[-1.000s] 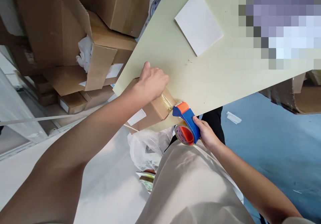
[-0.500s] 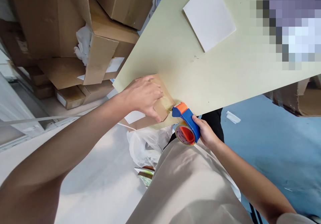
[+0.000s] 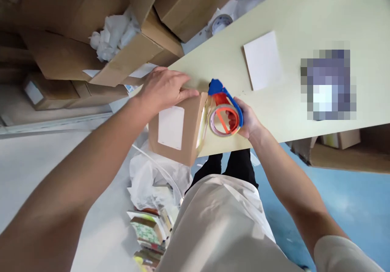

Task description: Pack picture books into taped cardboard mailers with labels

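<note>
My left hand (image 3: 166, 87) lies over the top of a brown cardboard box (image 3: 189, 131), gripping it with the thumb along the near upper edge. On the box's near face is a white label (image 3: 171, 128). The box stands at the corner of the pale table (image 3: 268, 119). My right hand (image 3: 248, 119) is wrapped round a blue and orange tape dispenser (image 3: 219, 97), fitted with a roll of tape. Its blue head is up beside the box's right side, where shiny tape shows. Whether the dispenser touches the box, I cannot tell.
A white square sheet (image 3: 263, 60) and a blurred-out object (image 3: 327, 85) lie on the table. Cardboard boxes (image 3: 195, 7) crowd the left, one holding crumpled white packing (image 3: 114, 36). A tape roll (image 3: 222, 23) sits beyond the table. Below are a plastic bag (image 3: 146, 178) and an open carton (image 3: 350, 154).
The box has been tilted so its labelled face shows more. My right hand has raised the dispenser from below the table edge to the box's right side. The camera view has shifted.
</note>
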Available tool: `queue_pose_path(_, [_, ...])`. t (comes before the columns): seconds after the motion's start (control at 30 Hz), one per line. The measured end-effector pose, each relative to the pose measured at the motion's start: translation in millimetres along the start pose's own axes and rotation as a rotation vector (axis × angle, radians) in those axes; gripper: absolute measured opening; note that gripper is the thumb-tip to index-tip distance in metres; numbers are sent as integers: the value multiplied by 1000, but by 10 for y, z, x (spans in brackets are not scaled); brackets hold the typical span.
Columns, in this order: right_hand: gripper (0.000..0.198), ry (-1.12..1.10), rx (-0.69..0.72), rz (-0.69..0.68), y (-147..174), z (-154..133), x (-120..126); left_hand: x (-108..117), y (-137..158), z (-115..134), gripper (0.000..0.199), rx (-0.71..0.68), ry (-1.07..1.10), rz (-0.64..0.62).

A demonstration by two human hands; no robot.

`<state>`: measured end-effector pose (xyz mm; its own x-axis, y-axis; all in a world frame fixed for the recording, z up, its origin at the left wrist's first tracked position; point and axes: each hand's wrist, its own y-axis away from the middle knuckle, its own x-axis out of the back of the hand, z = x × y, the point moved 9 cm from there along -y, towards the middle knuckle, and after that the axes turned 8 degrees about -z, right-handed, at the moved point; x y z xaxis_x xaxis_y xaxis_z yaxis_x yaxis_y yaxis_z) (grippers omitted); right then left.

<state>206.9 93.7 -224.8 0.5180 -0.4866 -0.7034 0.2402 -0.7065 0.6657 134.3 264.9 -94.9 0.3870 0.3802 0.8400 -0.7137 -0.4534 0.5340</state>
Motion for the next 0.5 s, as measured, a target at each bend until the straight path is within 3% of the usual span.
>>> queue_pose_path(0.1, [48, 165, 10, 5, -108, -327, 35, 43, 87, 222, 73, -26, 58, 63])
queue_pose_path(0.23, [53, 413, 49, 40, -13, -447, 120, -74, 181, 377, 92, 34, 113, 56])
queue_pose_path(0.37, [57, 572, 216, 49, 97, -603, 21, -76, 226, 302, 79, 194, 184, 84])
queue_pose_path(0.5, [78, 778, 205, -59, 2, -737, -205, -40, 245, 198, 69, 317, 212, 135])
